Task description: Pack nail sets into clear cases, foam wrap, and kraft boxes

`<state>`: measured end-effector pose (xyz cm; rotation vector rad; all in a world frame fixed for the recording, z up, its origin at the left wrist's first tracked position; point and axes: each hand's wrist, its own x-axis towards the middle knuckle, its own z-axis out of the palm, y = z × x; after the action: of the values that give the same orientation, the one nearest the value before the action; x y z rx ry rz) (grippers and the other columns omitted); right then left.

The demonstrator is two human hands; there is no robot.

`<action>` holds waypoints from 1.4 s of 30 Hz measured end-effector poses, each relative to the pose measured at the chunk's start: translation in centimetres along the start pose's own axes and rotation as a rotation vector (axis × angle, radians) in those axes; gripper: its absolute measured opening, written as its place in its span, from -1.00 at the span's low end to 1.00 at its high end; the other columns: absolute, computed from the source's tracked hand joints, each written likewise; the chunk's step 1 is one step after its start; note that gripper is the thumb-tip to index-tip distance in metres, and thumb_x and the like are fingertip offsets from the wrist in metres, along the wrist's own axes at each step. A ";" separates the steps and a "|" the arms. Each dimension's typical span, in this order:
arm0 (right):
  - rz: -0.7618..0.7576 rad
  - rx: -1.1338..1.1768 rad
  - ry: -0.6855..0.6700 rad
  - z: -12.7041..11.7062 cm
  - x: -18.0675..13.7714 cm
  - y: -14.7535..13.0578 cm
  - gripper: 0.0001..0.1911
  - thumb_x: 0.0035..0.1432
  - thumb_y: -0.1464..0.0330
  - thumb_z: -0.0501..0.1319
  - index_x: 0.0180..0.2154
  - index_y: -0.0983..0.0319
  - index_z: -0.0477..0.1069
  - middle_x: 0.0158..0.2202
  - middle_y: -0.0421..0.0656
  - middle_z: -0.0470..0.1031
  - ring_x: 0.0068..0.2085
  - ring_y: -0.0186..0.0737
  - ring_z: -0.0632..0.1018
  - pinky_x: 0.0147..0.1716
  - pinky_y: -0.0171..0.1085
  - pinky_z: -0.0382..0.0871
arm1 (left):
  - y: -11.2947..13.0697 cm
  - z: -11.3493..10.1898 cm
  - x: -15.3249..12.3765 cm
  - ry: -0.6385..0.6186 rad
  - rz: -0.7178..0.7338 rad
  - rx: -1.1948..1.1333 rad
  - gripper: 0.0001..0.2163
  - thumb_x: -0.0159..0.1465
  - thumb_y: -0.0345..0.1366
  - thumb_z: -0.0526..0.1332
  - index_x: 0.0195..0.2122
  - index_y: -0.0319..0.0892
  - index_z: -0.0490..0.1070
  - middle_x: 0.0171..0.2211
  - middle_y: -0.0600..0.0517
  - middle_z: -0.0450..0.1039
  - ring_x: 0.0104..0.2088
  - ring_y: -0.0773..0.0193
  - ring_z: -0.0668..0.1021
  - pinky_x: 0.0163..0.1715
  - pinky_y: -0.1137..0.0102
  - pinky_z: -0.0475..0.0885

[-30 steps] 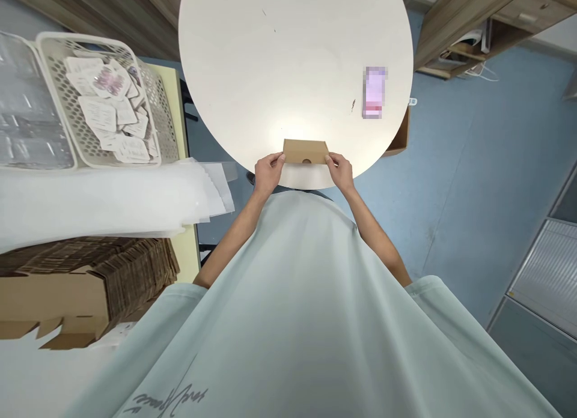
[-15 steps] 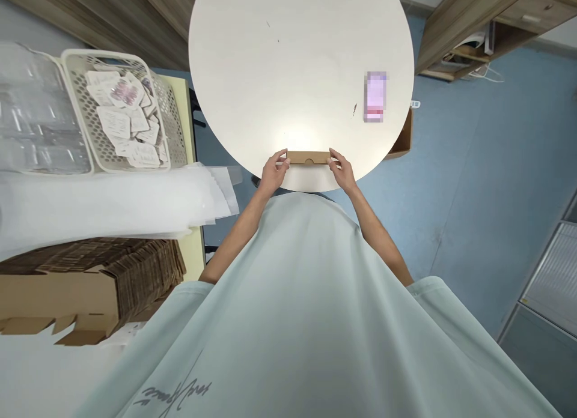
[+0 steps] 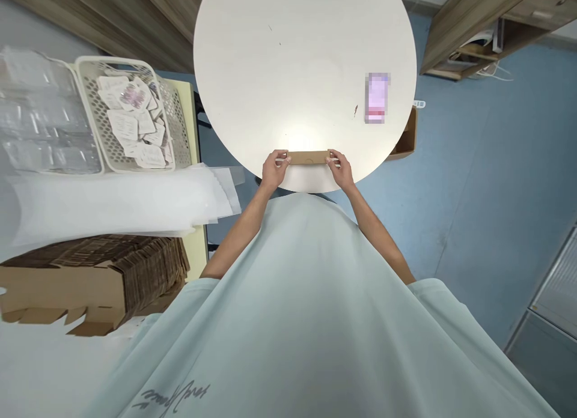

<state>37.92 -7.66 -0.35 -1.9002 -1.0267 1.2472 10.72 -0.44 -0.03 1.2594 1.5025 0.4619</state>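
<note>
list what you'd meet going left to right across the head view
clear trays → basket → left hand → box → right hand → blurred pink item → wooden shelf

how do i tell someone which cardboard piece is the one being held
Find the round white table in the middle of the view and go to its near edge. There a small brown cardboard box is gripped at its two ends by the left hand and the right hand. Unlike the flat cardboard blanks stacked far left, it is the only cardboard over that table.
</note>
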 end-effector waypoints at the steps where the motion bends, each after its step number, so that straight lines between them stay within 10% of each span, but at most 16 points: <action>1: 0.001 0.006 -0.001 0.0 0.1 0.0 -0.21 0.40 -0.34 0.24 0.33 0.04 0.56 0.31 0.05 0.58 0.11 0.01 0.64 0.24 0.03 0.63 | 0.1 0.1 0.1 0.008 -0.008 0.002 -0.71 0.49 -0.22 0.35 0.19 -0.13 0.63 0.11 -0.15 0.66 -0.08 0.12 0.69 0.08 0.23 0.59; 14: 0.007 0.129 -0.033 0.6 -2.0 1.2 -0.14 0.29 -0.36 0.30 0.36 0.04 0.53 0.38 0.09 0.57 0.28 0.12 0.64 0.30 0.09 0.65 | -0.7 1.2 -2.8 0.081 -0.123 0.004 -0.62 0.47 -0.18 0.37 0.28 -0.06 0.59 0.18 -0.16 0.65 -0.03 0.08 0.71 0.10 0.16 0.66; 29: 0.095 0.019 -0.051 -0.2 -5.8 7.6 -0.22 0.19 -0.31 0.27 0.13 0.16 0.55 0.27 0.17 0.65 0.02 0.14 0.71 0.25 0.25 0.64 | -4.3 5.4 -6.9 -0.078 -0.329 -0.053 -0.64 0.27 -0.09 0.54 -0.01 -0.17 0.66 0.16 -0.30 0.71 0.11 -0.16 0.74 0.23 -0.15 0.63; 42: 0.073 0.262 -0.211 -6.6 -9.5 6.8 -0.10 -0.07 -0.47 0.48 -0.03 0.05 0.43 0.13 0.03 0.72 0.03 0.01 0.76 0.23 0.16 0.68 | -2.3 11.0 -16.0 0.217 -0.203 -0.389 -0.65 0.45 0.00 0.48 0.04 -0.09 0.48 0.19 -0.19 0.68 -0.05 0.10 0.79 0.16 0.05 0.72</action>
<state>43.51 -19.86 0.43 -1.6444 -0.8549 1.5691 17.26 -18.75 1.70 0.7643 1.6059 0.7332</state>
